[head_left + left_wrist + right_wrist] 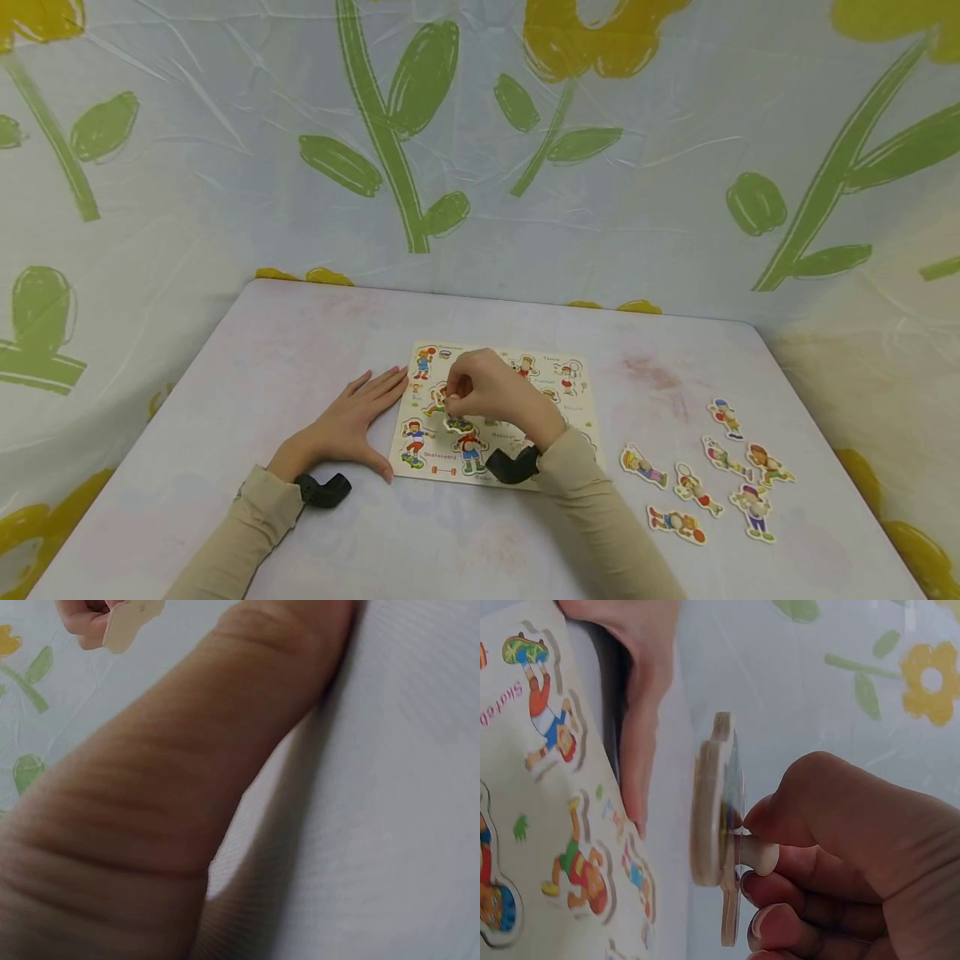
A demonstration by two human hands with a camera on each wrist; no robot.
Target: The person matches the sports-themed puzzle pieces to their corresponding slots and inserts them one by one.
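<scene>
Wooden knobbed piece [709, 825] is hanging, pinched by right hand [491, 387]; spread left hand [348, 423] is flanking cream, seemingly part-filled puzzle board [555, 798]; seven colourful figures [697, 490] are waiting loose.

- Held piece [707, 817]: looks like wood, its cut edge pale, matt and seemingly layered; the printed front has a glossy sheen, while the back, in the left wrist view, is plain, smooth and matt.
- Knob [762, 856]: pale, smooth, softly matt; wood or plastic, cannot tell.
- Board [514, 761]: smooth, printed, mostly matt, with cut recesses.
- Loose pieces [643, 465]: printed fronts, pale rims.
- Tabletop [480, 542]: matt, finely ribbed up close.
- Backdrop [247, 158]: thin, creased, cloth or plastic sheeting, faintly shiny along its folds.
- Sleeves [266, 504]: matt, wrinkled cloth.
- Wrist mounts [324, 492]: black, smooth, plastic-looking.
</scene>
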